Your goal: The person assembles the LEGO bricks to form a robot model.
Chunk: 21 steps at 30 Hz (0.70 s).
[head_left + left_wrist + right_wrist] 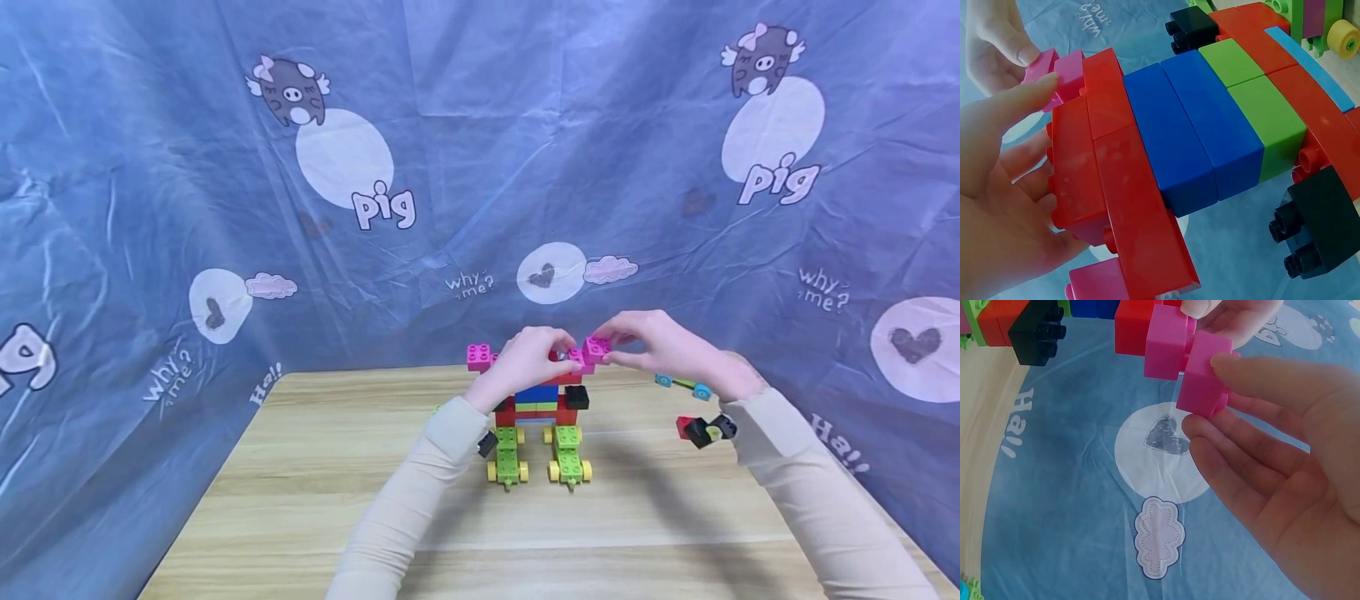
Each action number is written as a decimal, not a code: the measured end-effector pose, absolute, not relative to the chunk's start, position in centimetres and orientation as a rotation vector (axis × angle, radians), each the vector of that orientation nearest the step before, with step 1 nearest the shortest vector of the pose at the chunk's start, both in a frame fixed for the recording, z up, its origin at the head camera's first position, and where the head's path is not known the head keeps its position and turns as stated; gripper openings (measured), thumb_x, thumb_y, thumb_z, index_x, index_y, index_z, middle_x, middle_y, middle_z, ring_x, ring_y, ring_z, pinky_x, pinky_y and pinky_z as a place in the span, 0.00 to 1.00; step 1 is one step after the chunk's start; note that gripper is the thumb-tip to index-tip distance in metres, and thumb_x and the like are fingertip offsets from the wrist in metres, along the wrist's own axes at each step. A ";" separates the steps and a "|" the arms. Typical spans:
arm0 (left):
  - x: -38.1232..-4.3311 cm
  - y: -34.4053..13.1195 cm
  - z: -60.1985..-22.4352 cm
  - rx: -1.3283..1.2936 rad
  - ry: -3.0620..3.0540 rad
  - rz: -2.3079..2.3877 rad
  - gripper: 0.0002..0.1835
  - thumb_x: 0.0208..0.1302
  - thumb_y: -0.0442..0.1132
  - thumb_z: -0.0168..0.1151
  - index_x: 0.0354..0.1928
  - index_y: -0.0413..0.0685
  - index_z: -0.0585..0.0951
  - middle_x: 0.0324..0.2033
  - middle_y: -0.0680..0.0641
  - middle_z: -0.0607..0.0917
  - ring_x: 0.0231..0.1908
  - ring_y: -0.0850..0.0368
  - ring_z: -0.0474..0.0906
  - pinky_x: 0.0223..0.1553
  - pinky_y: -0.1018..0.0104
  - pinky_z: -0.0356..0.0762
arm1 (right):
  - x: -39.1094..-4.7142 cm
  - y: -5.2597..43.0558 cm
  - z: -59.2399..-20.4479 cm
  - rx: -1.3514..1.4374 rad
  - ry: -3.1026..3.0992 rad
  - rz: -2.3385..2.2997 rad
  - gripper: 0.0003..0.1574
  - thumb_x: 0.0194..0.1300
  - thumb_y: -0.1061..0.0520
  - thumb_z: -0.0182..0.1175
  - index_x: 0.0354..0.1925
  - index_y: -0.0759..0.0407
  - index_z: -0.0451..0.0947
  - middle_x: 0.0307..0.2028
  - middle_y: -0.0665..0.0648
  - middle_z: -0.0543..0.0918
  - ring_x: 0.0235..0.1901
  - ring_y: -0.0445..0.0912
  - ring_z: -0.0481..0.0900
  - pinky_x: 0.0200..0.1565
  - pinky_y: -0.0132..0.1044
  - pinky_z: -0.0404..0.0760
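Observation:
A toy-brick figure stands upright on two green wheeled bases (507, 457), with red, green and blue bricks (1191, 125) stacked above them. Black bricks (577, 397) jut from its sides. My left hand (525, 358) holds the figure's top, fingers behind the upper red brick (1075, 169) and thumb reaching to the pink shoulder brick (1166, 340). Between thumb and fingers, my right hand (652, 342) pinches another pink brick (1204, 372), which sits against the outer side of that shoulder brick. On the opposite shoulder is a further pink brick (478, 357).
Right of the figure, partly behind my right forearm, lie a wheeled piece with teal wheels (682, 386) and a small group of red and black bricks (701, 432). A blue printed cloth (465, 167) hangs behind the wooden table (315, 500).

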State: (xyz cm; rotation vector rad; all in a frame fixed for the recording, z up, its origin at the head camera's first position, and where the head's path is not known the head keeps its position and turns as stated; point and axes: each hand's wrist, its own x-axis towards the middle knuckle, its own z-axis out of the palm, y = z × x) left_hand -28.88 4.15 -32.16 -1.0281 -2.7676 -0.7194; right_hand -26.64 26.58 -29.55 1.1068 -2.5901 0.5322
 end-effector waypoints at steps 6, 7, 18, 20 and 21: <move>-28.9 4.1 -32.2 -1.010 -2.789 -0.737 0.20 0.58 0.52 0.64 0.50 0.53 0.81 0.43 0.54 0.86 0.43 0.63 0.81 0.43 0.74 0.80 | -26.8 26.4 -29.8 1.117 -2.587 0.554 0.19 0.52 0.59 0.69 0.45 0.58 0.80 0.38 0.51 0.85 0.37 0.43 0.84 0.40 0.41 0.85; -28.9 4.1 -32.2 -1.010 -2.790 -0.736 0.20 0.58 0.52 0.64 0.50 0.53 0.81 0.42 0.54 0.86 0.42 0.63 0.81 0.43 0.74 0.80 | -26.7 26.4 -29.8 1.117 -2.591 0.561 0.19 0.52 0.59 0.69 0.45 0.58 0.80 0.38 0.51 0.85 0.37 0.43 0.84 0.40 0.41 0.85; -28.8 4.0 -32.0 -1.014 -2.799 -0.742 0.20 0.58 0.52 0.64 0.50 0.53 0.81 0.43 0.53 0.86 0.42 0.63 0.82 0.42 0.75 0.80 | -26.5 26.4 -29.9 1.120 -2.578 0.562 0.19 0.53 0.58 0.69 0.45 0.58 0.80 0.38 0.50 0.85 0.36 0.41 0.83 0.41 0.40 0.85; -28.8 4.1 -32.1 -1.012 -2.796 -0.736 0.20 0.57 0.52 0.64 0.49 0.53 0.82 0.43 0.53 0.86 0.42 0.63 0.82 0.42 0.75 0.80 | -26.5 26.4 -29.9 1.122 -2.579 0.563 0.19 0.54 0.59 0.68 0.46 0.57 0.80 0.38 0.50 0.85 0.36 0.41 0.83 0.41 0.40 0.85; -28.8 4.1 -32.1 -1.010 -2.795 -0.734 0.20 0.57 0.53 0.65 0.49 0.53 0.82 0.43 0.53 0.86 0.42 0.63 0.82 0.42 0.75 0.80 | -26.5 26.4 -29.9 1.121 -2.582 0.564 0.19 0.54 0.59 0.68 0.46 0.57 0.80 0.38 0.50 0.85 0.37 0.41 0.84 0.41 0.40 0.85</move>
